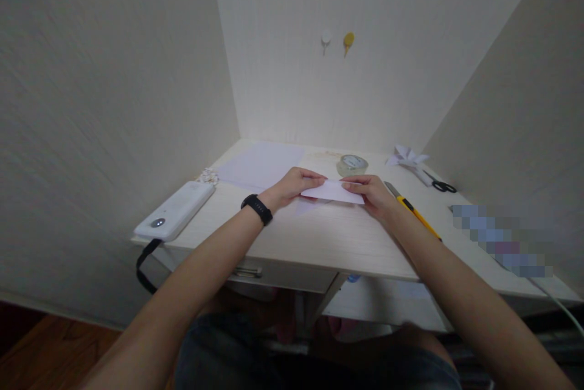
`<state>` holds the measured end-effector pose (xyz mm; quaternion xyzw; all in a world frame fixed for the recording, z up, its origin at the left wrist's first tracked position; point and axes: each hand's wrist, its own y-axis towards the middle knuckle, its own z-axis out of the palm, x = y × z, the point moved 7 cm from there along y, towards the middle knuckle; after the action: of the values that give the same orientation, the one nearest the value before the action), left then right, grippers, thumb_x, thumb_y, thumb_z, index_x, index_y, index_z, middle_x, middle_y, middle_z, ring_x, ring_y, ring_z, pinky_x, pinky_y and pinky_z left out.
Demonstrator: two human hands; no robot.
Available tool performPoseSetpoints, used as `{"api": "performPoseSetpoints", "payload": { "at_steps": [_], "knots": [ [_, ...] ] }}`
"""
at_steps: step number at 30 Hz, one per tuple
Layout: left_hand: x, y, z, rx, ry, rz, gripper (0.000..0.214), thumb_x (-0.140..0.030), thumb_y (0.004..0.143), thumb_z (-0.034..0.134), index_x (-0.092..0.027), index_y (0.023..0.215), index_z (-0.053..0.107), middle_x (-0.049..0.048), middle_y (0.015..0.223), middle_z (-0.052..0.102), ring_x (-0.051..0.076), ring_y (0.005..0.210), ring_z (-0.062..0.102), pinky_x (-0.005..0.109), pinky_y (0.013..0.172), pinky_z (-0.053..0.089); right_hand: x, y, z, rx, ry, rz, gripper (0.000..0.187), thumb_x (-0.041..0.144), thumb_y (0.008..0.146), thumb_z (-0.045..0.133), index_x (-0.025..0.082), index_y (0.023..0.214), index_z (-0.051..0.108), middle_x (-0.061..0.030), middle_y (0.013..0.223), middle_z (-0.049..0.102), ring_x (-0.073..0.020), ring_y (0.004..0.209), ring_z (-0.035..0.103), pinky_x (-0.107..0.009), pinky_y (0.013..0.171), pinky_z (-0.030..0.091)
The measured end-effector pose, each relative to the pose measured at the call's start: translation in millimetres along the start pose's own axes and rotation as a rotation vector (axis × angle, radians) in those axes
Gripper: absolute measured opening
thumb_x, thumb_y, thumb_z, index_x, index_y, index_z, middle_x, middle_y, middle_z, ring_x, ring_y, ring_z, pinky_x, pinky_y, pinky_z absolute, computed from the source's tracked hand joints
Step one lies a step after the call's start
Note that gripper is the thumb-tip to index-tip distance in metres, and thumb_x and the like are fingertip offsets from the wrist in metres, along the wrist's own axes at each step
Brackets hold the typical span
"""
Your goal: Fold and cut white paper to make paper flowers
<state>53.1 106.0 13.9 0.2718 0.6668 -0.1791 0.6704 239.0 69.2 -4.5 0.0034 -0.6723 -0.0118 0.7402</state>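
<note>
Between my two hands is a small white piece of paper, held up just over the desk. My left hand, with a black band on its wrist, pinches the paper's left end between thumb and fingers. At the other end my right hand grips it in the same way, thumb on the near side. Beneath the paper a pale scrap shows on the desktop, partly covered. A yellow utility knife lies beside my right forearm.
White paper sheets lie at the back left of the desk. A tape roll sits behind my hands. Black scissors and a folded paper pinwheel are back right. A white device with a strap lies at the left edge.
</note>
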Motion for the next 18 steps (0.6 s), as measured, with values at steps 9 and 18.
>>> {"api": "performPoseSetpoints", "payload": {
  "at_steps": [9,18],
  "knots": [
    [-0.3,0.4,-1.6,-0.017,-0.071,-0.024,0.023,-0.017,0.073,0.079,-0.011,0.095,0.077,0.0117,0.094,0.075,0.012,0.073,0.06,0.025,0.067,0.046,5.3,-0.8,-1.1,-0.036,0.02,-0.037,0.03,0.025,0.048,0.088,0.021,0.077,0.08,-0.0055,0.077,0.075,-0.018,0.068,0.062,-0.031,0.061,0.049],
    [3.1,1.5,-2.2,-0.011,-0.046,-0.039,0.026,-0.017,0.071,0.08,-0.013,0.097,0.078,0.0114,0.097,0.075,0.013,0.077,0.061,0.027,0.072,0.045,6.5,-2.7,3.1,0.004,0.03,-0.034,0.032,0.033,0.047,0.091,0.02,0.073,0.078,-0.003,0.07,0.071,-0.0146,0.062,0.058,-0.028,0.054,0.044]
  ]
}}
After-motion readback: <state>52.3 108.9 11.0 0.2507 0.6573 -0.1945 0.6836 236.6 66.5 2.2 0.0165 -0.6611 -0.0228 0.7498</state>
